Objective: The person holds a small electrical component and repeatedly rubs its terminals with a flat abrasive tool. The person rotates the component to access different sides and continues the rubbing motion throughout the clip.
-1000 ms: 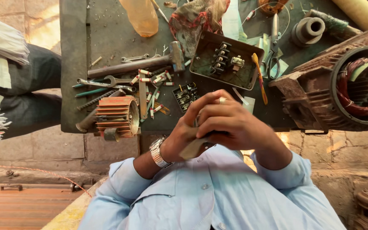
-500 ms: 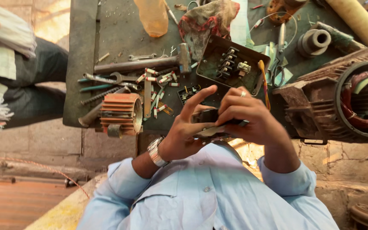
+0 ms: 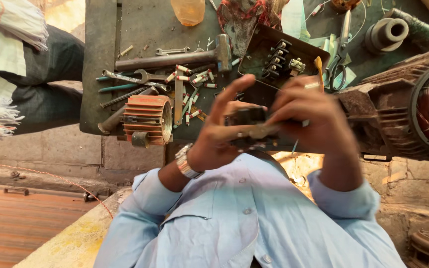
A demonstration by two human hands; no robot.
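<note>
My left hand, with a metal watch on its wrist, and my right hand meet over the near edge of a dark workbench. Together they grip a small dark part with a metal strip; it is blurred and mostly hidden by my fingers. My left index finger points up toward an open dark box that holds a terminal block. Both sleeves are light blue.
On the bench lie a hammer, wrenches, small red-and-white pieces, a ribbed orange motor cover, scissors and an orange bottle. A rusty motor body with copper windings stands right. Another person's dark-trousered leg is left.
My hands have risen from my chest toward the dark box, still on the small part. My left index finger has stretched out. The view has shifted slightly.
</note>
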